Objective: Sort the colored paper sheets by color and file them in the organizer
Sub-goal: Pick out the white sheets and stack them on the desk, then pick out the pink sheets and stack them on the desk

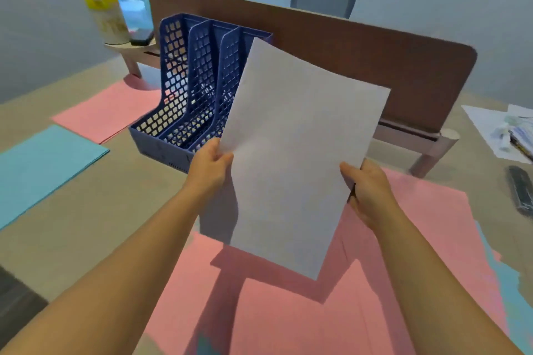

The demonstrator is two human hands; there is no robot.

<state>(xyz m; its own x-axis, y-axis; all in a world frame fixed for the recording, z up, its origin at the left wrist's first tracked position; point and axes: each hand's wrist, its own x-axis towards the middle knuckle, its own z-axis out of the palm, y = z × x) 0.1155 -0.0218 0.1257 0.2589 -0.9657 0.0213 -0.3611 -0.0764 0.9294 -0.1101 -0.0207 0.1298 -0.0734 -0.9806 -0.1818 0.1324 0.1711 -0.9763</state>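
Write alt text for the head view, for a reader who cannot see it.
Two bare hands, left hand and right hand, hold a white sheet upright by its side edges in front of a blue mesh organizer on a desk. Pink sheets lie beneath; a pink stack and a blue stack lie left.

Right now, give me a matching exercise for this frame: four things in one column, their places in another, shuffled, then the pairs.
Things:
1. white sheet
2. blue sheets
3. organizer
4. pink stack

Places:
A. flat on the desk at far left
B. held up by the left hand and right hand
C. standing against the brown divider
D. on the desk, just left of the organizer

Pairs: 1-B, 2-A, 3-C, 4-D
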